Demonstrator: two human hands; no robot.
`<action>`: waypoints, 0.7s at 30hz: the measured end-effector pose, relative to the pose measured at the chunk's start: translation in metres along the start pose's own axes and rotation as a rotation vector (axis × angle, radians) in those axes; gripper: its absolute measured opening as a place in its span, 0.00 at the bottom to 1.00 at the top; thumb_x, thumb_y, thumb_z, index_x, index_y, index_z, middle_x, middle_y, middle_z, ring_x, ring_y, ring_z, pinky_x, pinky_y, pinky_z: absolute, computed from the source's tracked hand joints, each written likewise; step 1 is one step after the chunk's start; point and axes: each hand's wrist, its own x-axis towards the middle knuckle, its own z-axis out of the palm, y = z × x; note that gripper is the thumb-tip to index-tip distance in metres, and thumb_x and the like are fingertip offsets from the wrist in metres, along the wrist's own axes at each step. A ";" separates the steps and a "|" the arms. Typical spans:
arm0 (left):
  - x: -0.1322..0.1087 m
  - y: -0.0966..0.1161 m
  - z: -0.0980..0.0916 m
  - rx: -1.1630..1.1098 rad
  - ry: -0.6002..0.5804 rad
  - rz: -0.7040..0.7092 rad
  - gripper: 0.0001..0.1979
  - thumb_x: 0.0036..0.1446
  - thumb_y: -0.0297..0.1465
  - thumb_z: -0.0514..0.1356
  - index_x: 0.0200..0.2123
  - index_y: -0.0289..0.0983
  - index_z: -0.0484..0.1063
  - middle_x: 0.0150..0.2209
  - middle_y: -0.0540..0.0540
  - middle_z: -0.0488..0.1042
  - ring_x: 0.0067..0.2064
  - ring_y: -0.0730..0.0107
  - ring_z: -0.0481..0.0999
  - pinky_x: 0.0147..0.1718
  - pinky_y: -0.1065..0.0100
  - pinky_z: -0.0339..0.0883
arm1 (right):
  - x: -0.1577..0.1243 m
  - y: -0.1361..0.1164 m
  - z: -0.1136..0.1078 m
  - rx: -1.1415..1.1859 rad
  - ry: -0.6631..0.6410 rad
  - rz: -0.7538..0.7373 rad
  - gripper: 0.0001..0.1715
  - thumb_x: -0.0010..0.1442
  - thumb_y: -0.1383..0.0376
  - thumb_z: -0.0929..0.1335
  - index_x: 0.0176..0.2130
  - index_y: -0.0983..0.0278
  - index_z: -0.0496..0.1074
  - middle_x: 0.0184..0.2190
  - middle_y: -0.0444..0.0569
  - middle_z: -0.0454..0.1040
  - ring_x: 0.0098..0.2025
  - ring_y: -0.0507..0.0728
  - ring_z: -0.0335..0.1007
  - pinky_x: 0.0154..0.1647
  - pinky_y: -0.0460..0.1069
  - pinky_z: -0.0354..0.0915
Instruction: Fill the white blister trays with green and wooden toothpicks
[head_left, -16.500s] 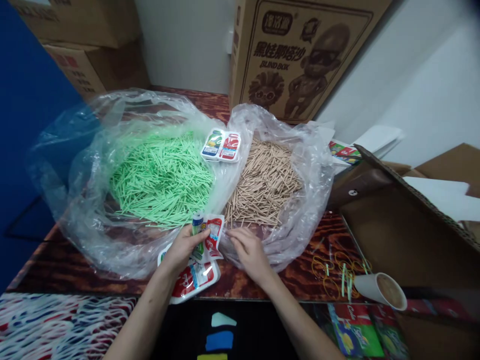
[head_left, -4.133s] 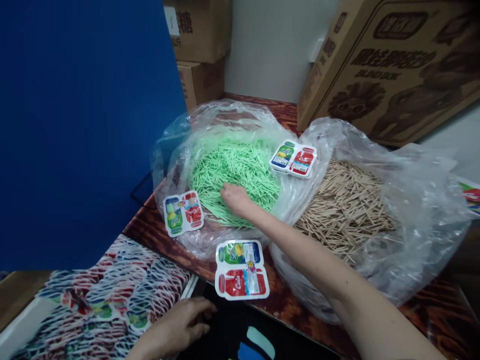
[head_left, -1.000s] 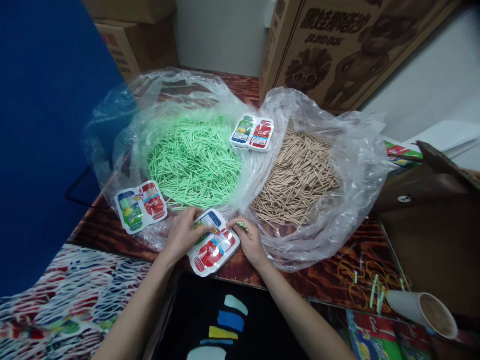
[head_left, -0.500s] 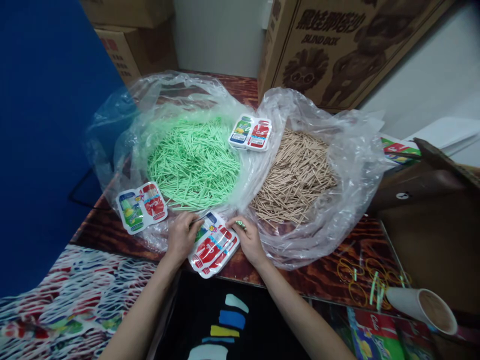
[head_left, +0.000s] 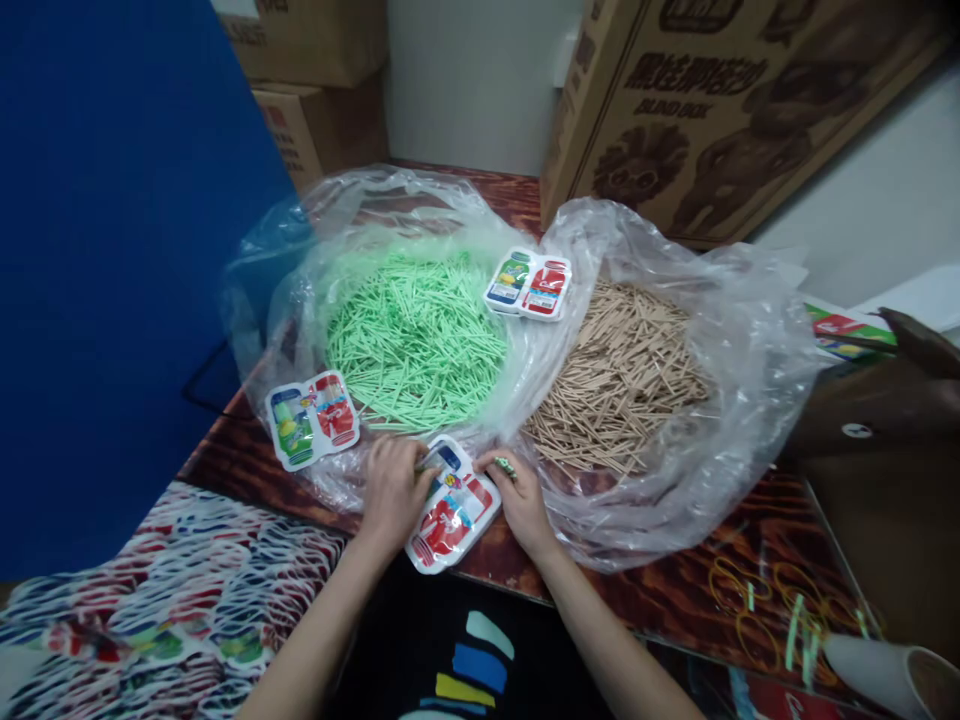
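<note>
My left hand (head_left: 393, 490) is closed on the left edge of a small printed blister pack (head_left: 454, 525), with a red bottle shape and a blue and green half. The pack is tilted near the table's front edge; whether it is one pack or a stack I cannot tell. At its upper right edge, the fingers of my right hand (head_left: 521, 500) are closed on the rim. A small green-and-white patterned thing (head_left: 506, 467) shows at those fingers. Just beyond my hands lie a heap of green sticks (head_left: 420, 340) and a heap of brown sticks (head_left: 619, 380), each in a clear plastic bag.
One similar pack (head_left: 313, 420) lies at the left, and a small stack of packs (head_left: 529, 284) rests between the bags. Rubber bands (head_left: 757, 640) and a paper cup (head_left: 874, 660) are at the right. Cardboard boxes (head_left: 660, 120) stand behind; a blue panel (head_left: 112, 280) borders the left.
My view has turned, so everything sits further right and slightly lower. The packs between my hands looked staggered before; now their edges line up more closely. Both hands keep their hold.
</note>
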 end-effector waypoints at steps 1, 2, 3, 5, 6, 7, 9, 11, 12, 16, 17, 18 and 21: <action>-0.002 0.001 0.001 -0.006 0.024 0.016 0.03 0.57 0.30 0.59 0.31 0.40 0.66 0.30 0.47 0.71 0.37 0.60 0.69 0.47 0.54 0.60 | 0.001 0.000 0.000 0.015 0.011 0.016 0.09 0.61 0.60 0.64 0.33 0.61 0.71 0.31 0.46 0.74 0.37 0.58 0.70 0.43 0.52 0.64; -0.004 0.000 0.002 -0.020 0.039 0.028 0.05 0.59 0.29 0.57 0.30 0.40 0.66 0.29 0.47 0.70 0.36 0.61 0.69 0.46 0.55 0.61 | 0.003 -0.001 0.000 0.039 0.025 0.037 0.09 0.61 0.60 0.64 0.34 0.61 0.70 0.30 0.46 0.74 0.36 0.57 0.70 0.42 0.52 0.64; -0.006 0.000 0.004 -0.038 0.046 0.038 0.06 0.60 0.28 0.55 0.29 0.40 0.66 0.29 0.47 0.70 0.36 0.61 0.69 0.44 0.57 0.62 | 0.007 -0.004 0.000 0.069 0.038 0.061 0.08 0.61 0.60 0.64 0.34 0.61 0.69 0.29 0.45 0.73 0.34 0.57 0.70 0.40 0.52 0.65; -0.009 -0.002 0.004 -0.079 0.054 0.052 0.08 0.62 0.28 0.53 0.29 0.39 0.67 0.29 0.46 0.69 0.36 0.61 0.68 0.40 0.60 0.63 | 0.018 -0.014 0.000 0.103 0.022 0.101 0.08 0.62 0.59 0.63 0.37 0.60 0.68 0.28 0.44 0.72 0.31 0.55 0.69 0.35 0.50 0.65; -0.010 -0.003 0.004 -0.097 0.059 0.055 0.09 0.62 0.28 0.52 0.29 0.39 0.67 0.29 0.46 0.69 0.36 0.61 0.68 0.39 0.61 0.64 | 0.027 -0.021 0.002 0.091 -0.014 0.097 0.07 0.62 0.60 0.63 0.38 0.60 0.67 0.28 0.43 0.72 0.29 0.54 0.68 0.33 0.49 0.64; -0.011 -0.004 0.004 -0.114 0.066 0.061 0.09 0.62 0.29 0.52 0.29 0.39 0.68 0.29 0.46 0.69 0.37 0.61 0.68 0.38 0.61 0.63 | 0.037 -0.028 0.004 0.043 -0.068 0.071 0.07 0.63 0.60 0.62 0.39 0.60 0.67 0.29 0.44 0.72 0.28 0.54 0.68 0.31 0.48 0.64; -0.011 -0.005 0.003 -0.143 0.066 0.073 0.10 0.63 0.29 0.51 0.30 0.38 0.69 0.29 0.46 0.69 0.36 0.62 0.67 0.38 0.62 0.63 | 0.060 -0.040 0.011 -0.145 -0.193 -0.078 0.07 0.64 0.64 0.60 0.39 0.60 0.67 0.30 0.45 0.71 0.30 0.54 0.67 0.32 0.48 0.63; -0.012 -0.007 0.001 -0.174 0.043 0.088 0.10 0.64 0.29 0.51 0.32 0.37 0.70 0.29 0.45 0.69 0.36 0.62 0.67 0.36 0.63 0.63 | 0.082 -0.048 0.024 -0.461 -0.313 -0.304 0.11 0.63 0.70 0.58 0.38 0.61 0.68 0.35 0.49 0.72 0.36 0.56 0.67 0.37 0.49 0.62; -0.012 -0.007 0.000 -0.191 0.030 0.095 0.10 0.64 0.28 0.51 0.33 0.37 0.71 0.29 0.45 0.69 0.36 0.63 0.67 0.36 0.63 0.62 | 0.091 -0.050 0.032 -0.652 -0.376 -0.404 0.12 0.62 0.73 0.58 0.37 0.62 0.68 0.36 0.51 0.71 0.37 0.57 0.66 0.38 0.50 0.61; -0.016 -0.010 -0.003 -0.303 0.045 0.063 0.10 0.63 0.28 0.53 0.33 0.36 0.72 0.30 0.46 0.71 0.35 0.65 0.69 0.35 0.65 0.62 | 0.115 -0.049 0.061 -1.233 -0.567 -0.631 0.12 0.61 0.75 0.58 0.37 0.67 0.69 0.37 0.57 0.71 0.37 0.60 0.64 0.38 0.54 0.59; -0.017 -0.012 -0.005 -0.344 0.062 0.036 0.09 0.62 0.29 0.53 0.32 0.36 0.72 0.30 0.46 0.71 0.35 0.65 0.69 0.35 0.65 0.62 | 0.119 -0.048 0.065 -1.298 -0.588 -0.650 0.12 0.62 0.75 0.58 0.38 0.68 0.69 0.37 0.58 0.71 0.38 0.61 0.64 0.38 0.54 0.59; -0.018 -0.013 -0.006 -0.389 0.079 0.003 0.09 0.62 0.29 0.54 0.32 0.36 0.73 0.30 0.46 0.72 0.35 0.65 0.70 0.36 0.65 0.63 | 0.122 -0.048 0.067 -1.329 -0.598 -0.657 0.13 0.62 0.75 0.57 0.38 0.68 0.69 0.37 0.58 0.71 0.38 0.61 0.64 0.38 0.55 0.59; -0.021 -0.015 -0.010 -0.556 0.124 -0.115 0.09 0.61 0.31 0.56 0.31 0.37 0.74 0.31 0.47 0.73 0.35 0.66 0.72 0.36 0.65 0.64 | 0.128 -0.051 0.063 -1.194 -0.515 -0.588 0.12 0.62 0.75 0.58 0.37 0.67 0.68 0.38 0.58 0.71 0.39 0.61 0.64 0.40 0.54 0.60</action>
